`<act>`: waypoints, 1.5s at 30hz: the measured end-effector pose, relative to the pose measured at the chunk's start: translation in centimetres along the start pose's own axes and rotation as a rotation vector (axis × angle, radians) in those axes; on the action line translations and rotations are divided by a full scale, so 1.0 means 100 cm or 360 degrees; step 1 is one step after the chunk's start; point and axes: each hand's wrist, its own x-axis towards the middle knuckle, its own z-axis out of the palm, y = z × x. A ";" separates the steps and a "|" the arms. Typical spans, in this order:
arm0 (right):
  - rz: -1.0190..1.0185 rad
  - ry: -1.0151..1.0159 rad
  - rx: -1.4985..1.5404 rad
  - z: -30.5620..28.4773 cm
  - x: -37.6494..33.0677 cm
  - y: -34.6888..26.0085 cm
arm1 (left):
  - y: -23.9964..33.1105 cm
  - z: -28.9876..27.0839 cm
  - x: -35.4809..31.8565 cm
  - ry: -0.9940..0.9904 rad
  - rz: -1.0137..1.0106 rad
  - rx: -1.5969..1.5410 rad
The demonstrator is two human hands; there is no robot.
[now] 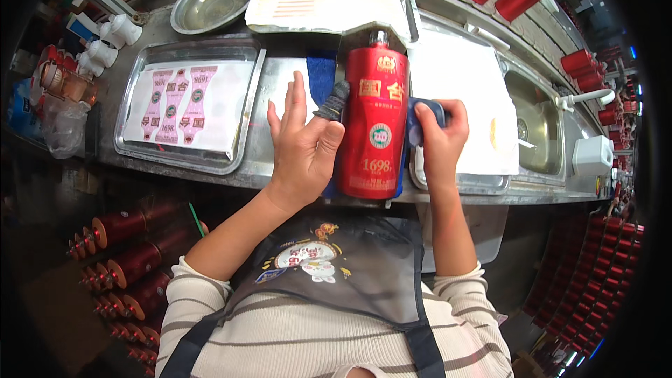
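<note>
A tall red bottle (374, 119) with gold and green-and-white labels lies on its side on a blue cloth (320, 77) at the near edge of the steel bench (273, 77). My left hand (304, 143) rests against the bottle's left side, fingers spread and flat, the thumb in a grey fabric cot. My right hand (439, 133) presses a blue pad (420, 115) against the bottle's right side.
A steel tray (241, 108) at left holds a white sheet with pink labels (178, 105). A round steel bowl (213, 1) and a paper-lined tray (325, 0) sit behind. White paper (458, 84) and a sink (539, 126) lie to the right. Red bottles (129, 255) are stacked below left.
</note>
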 end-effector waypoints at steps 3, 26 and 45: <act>0.0009 0.0059 0.0484 0.002 0.002 -0.053 | 0.017 0.001 0.014 0.0065 0.0246 0.0028; -0.0940 -0.0683 -0.0371 -0.006 -0.023 -0.120 | -0.006 -0.021 -0.038 0.0139 -0.0207 -0.0640; -0.1612 -0.0924 -0.0399 -0.003 -0.097 -0.101 | 0.002 -0.014 -0.076 0.0041 -0.0001 -0.0518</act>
